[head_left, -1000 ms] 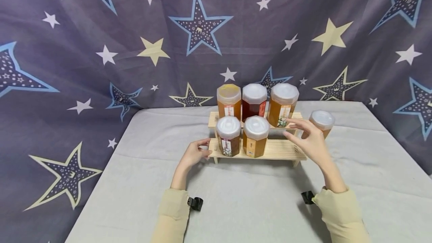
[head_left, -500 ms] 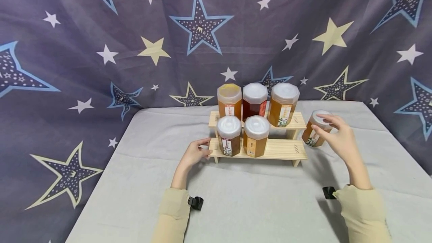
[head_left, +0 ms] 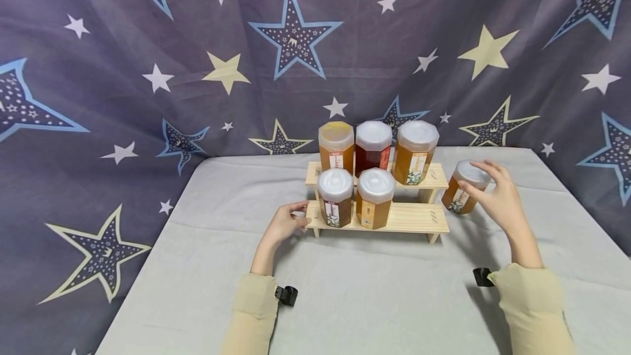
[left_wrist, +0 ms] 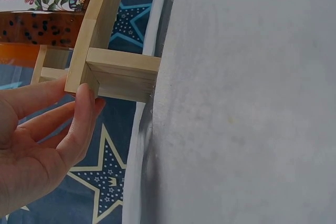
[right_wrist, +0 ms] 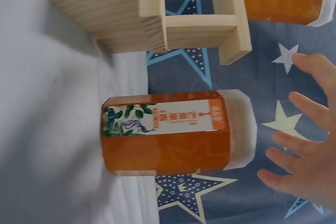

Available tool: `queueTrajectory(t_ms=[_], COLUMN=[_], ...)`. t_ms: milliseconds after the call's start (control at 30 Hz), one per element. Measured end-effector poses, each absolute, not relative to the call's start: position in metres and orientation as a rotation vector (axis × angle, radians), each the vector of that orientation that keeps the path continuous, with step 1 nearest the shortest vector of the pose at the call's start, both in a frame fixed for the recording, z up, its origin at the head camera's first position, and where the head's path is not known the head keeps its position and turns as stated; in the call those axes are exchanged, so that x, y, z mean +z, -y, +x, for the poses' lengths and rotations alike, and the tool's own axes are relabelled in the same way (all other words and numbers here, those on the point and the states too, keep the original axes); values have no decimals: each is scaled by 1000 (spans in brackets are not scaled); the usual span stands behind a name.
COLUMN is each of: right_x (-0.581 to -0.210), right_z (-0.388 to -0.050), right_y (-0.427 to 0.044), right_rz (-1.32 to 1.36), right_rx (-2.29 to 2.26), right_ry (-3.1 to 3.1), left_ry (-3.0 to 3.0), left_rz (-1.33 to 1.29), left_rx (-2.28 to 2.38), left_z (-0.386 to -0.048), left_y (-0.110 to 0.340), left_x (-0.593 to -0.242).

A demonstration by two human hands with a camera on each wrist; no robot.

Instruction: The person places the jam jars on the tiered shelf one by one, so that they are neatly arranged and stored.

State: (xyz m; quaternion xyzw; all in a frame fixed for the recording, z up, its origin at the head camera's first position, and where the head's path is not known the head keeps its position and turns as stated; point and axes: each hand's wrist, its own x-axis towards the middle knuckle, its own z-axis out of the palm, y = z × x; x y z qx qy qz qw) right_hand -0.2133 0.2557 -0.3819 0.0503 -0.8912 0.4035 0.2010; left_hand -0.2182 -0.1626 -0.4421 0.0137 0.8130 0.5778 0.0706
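My left hand (head_left: 283, 224) pinches the left end of the lower step of a two-tier wooden display rack (head_left: 414, 218); in the left wrist view its fingertips meet at the corner of the board (left_wrist: 79, 72). Beyond the rack's right end, a honey jar (head_left: 459, 197) with amber contents and a whitish lid stands on the table. My right hand (head_left: 498, 199) is over that jar's right side, thumb and fingers spread around the lid. From the right wrist view, the fingertips (right_wrist: 281, 179) stay apart from the jar's lid (right_wrist: 241, 129).
The rack's upper step bears an orange jar (head_left: 337, 149), a dark red jar (head_left: 372, 149) and an amber jar (head_left: 415, 152). A dark brown jar (head_left: 335, 199) and another amber jar (head_left: 374, 199) stand on its lower step. A star-patterned curtain (head_left: 172, 59) hangs behind the grey-covered table (head_left: 345, 295).
My right hand has moved right, from in front of the rack's right end to the separate jar, then slowed there. My left hand has stayed on the rack, and the jars have not moved.
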Motion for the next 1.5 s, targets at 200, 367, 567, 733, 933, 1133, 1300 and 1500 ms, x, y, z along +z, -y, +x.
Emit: queueTrajectory(t_ms=[200, 367, 567, 733, 933, 1133, 1300, 1500], right_x=[-387, -392, -401, -405, -408, -411, -415, -422], right_z=[-219, -224, -231, -235, -238, -241, -244, -244], right_y=[-260, -263, -267, -269, -269, -265, -261, -258], right_rz=[138, 122, 64, 28, 6, -20, -69, -144], right_rx=[1129, 1160, 1238, 1272, 1278, 1270, 1250, 1213], right_ry=[2527, 2523, 2508, 2530, 2500, 2452, 2429, 2408], left_ry=[-2468, -2483, -2479, -2490, -2469, -2465, -2453, -2448], left_rz=[67, 66, 73, 73, 76, 53, 47, 71], left_rx=[1712, 1710, 1715, 1713, 1724, 1724, 1728, 1718], left_z=[-217, -217, -218, -218, -218, -219, -218, -206], left_y=[163, 163, 164, 163, 163, 163, 163, 158], left_x=[-441, -441, -441, -441, -441, -442, -438, -417])
